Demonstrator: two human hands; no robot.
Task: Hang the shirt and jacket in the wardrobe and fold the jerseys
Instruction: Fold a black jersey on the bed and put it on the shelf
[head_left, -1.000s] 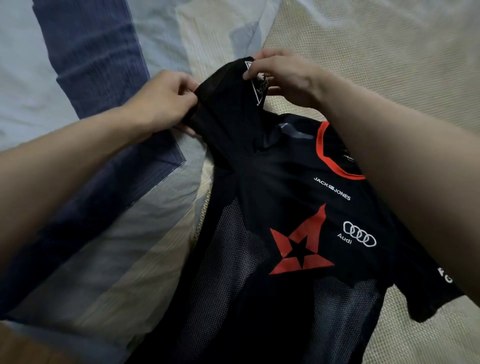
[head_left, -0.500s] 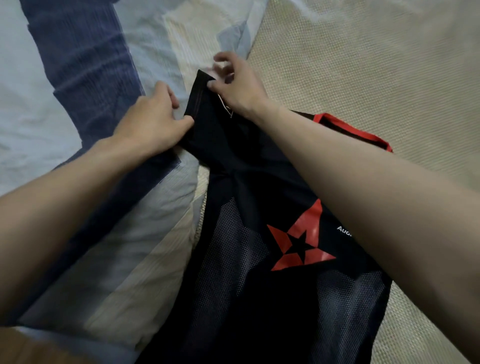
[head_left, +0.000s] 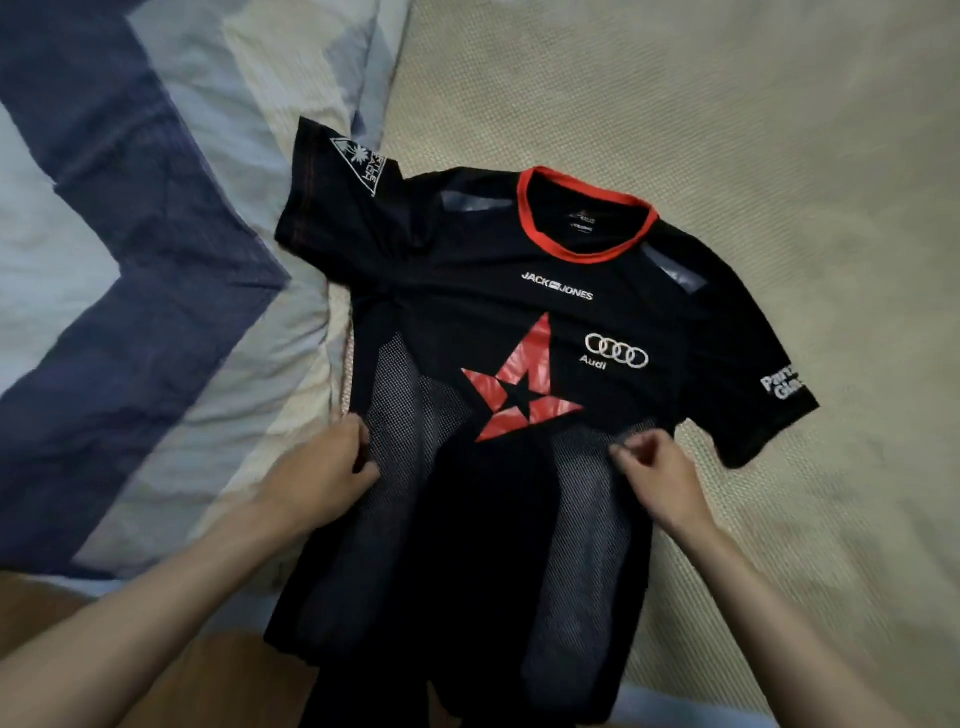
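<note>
A black jersey (head_left: 519, 291) with a red collar, a red star and white logos lies front up on the bed, collar away from me. Both short sleeves are spread out to the sides. Its lower hem hangs over the near edge of the bed. My left hand (head_left: 322, 467) pinches the jersey's left side seam at waist height. My right hand (head_left: 657, 473) pinches the mesh fabric on the jersey's right side, fingers curled on it.
A beige woven mat (head_left: 701, 114) covers the bed on the right. A quilt (head_left: 130, 260) in dark blue, pale blue and cream lies on the left, touching the jersey's left sleeve. Wooden floor (head_left: 218, 680) shows at the bottom left.
Both hands have left the far left sleeve and moved down to the jersey's waist. The left sleeve now lies flat and spread out, and the whole front is uncovered.
</note>
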